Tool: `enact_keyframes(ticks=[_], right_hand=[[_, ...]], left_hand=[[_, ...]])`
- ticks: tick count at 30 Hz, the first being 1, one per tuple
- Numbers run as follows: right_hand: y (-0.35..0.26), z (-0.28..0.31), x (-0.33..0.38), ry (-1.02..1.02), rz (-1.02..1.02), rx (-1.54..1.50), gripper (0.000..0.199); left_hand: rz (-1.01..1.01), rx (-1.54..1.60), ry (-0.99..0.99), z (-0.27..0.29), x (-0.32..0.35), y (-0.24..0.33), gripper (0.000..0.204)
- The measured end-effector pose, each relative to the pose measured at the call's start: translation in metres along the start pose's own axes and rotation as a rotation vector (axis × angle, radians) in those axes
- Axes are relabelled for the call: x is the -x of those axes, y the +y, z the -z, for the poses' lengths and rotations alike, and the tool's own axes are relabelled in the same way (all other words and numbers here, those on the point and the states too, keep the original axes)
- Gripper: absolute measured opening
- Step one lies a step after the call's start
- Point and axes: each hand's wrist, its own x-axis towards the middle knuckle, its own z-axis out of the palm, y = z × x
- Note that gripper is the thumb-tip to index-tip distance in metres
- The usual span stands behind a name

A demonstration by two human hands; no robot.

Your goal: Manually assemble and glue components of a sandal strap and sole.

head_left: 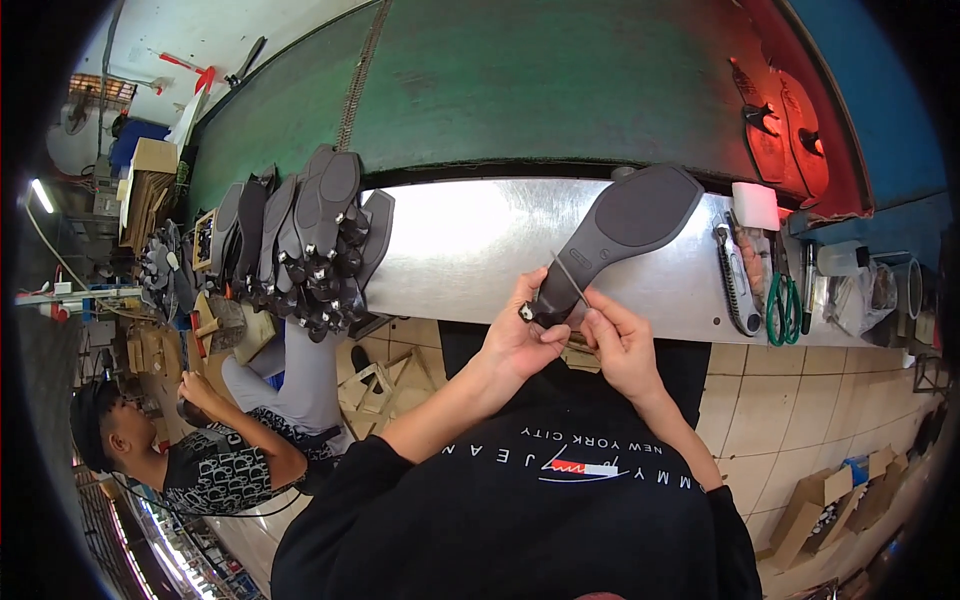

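Workshop surroundings fill the view: a broad green conveyor belt runs across the top, and in front of it lies the shiny sheet-metal bench. On the bench's left end leans a stacked row of dark grey heeled shoe soles; at its right end lie green-handled scissors, a utility knife and a white tape roll. A seated person in a patterned shirt works at the lower left.

Over the bench's near edge, the dark grey rubber shoe sole points its long axis up and to the right, broad forepart away from the person, narrow heel end toward the hands. The left hand is nearer, its fingers closed around the heel end. The right hand pinches a thin metal pin-like tool, its tip touching the sole's waist.
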Motion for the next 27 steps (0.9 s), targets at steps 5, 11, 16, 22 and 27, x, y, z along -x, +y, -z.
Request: enact_keyframes(ticks=[5, 11, 16, 22, 27], right_hand=[[-0.027, 0.017, -0.006, -0.183, -0.532, -0.448, 0.047], [-0.03, 0.0, 0.001, -0.316, -0.606, -0.468, 0.059], [-0.034, -0.006, 0.003, -0.28, -0.585, -0.599, 0.041], [-0.043, 0.013, -0.004, -0.303, -0.594, -0.838, 0.027], [-0.032, 0.002, -0.001, -0.083, 0.216, 0.476, 0.016]], left_hand=[[-0.248, -0.195, 0.033, -0.002, -0.003, -0.001, 0.028], [-0.831, -0.666, 0.055, -0.015, 0.0, -0.005, 0.062], [-0.99, -0.794, -0.06, -0.009, -0.003, -0.004, 0.066], [-0.891, -0.745, -0.029, -0.019, 0.004, -0.001, 0.08], [-1.007, -0.916, 0.023, -0.018, 0.004, 0.007, 0.097]])
